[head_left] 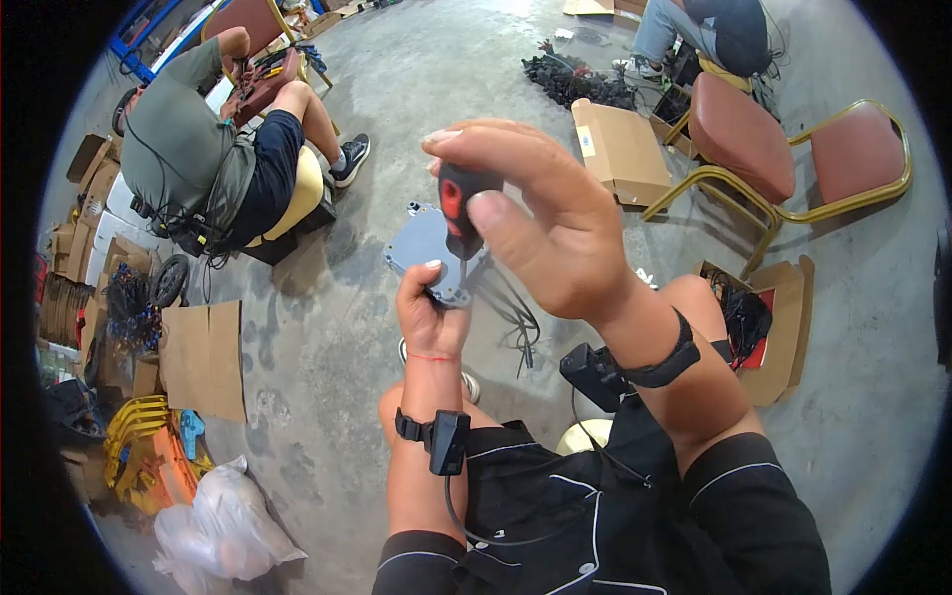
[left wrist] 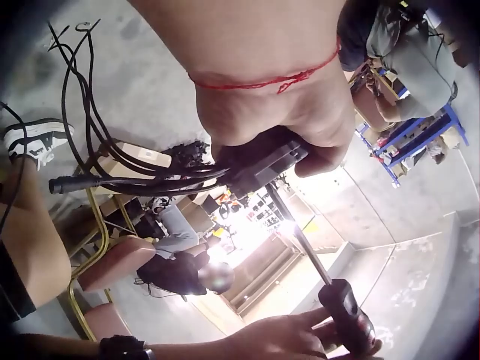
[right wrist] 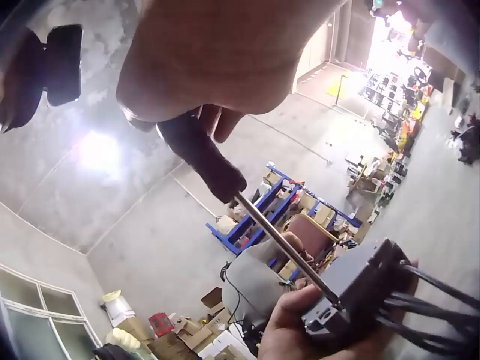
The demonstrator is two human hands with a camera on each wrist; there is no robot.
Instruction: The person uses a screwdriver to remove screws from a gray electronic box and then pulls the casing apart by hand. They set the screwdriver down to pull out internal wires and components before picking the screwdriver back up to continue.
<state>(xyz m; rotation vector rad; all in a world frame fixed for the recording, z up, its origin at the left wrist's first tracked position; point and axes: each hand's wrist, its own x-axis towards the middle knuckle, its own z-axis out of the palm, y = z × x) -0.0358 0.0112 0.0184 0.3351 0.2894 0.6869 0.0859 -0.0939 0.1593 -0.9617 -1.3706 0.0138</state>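
A grey housing [head_left: 421,241] with lugs along its edge is held by my left hand [head_left: 433,312], thumb on its face. Black cables leave the housing [right wrist: 360,289], seen in the right wrist view. My right hand [head_left: 555,213] grips the black and red handle of a screwdriver [head_left: 458,203]. The steel shaft [right wrist: 281,244] slants down, its tip at a corner lug of the housing in the right wrist view. In the left wrist view, the screwdriver handle [left wrist: 346,315] lies in the right hand's fingers and the housing's dark side [left wrist: 266,159] shows under the left palm.
A seated person [head_left: 188,139] works at the left. Red chairs [head_left: 739,134] and an open carton [head_left: 620,149] stand at the right. Flat cardboard [head_left: 203,359], a white plastic bag [head_left: 228,521] and orange parts [head_left: 169,466] lie at lower left. Another carton [head_left: 793,337] holds black cables.
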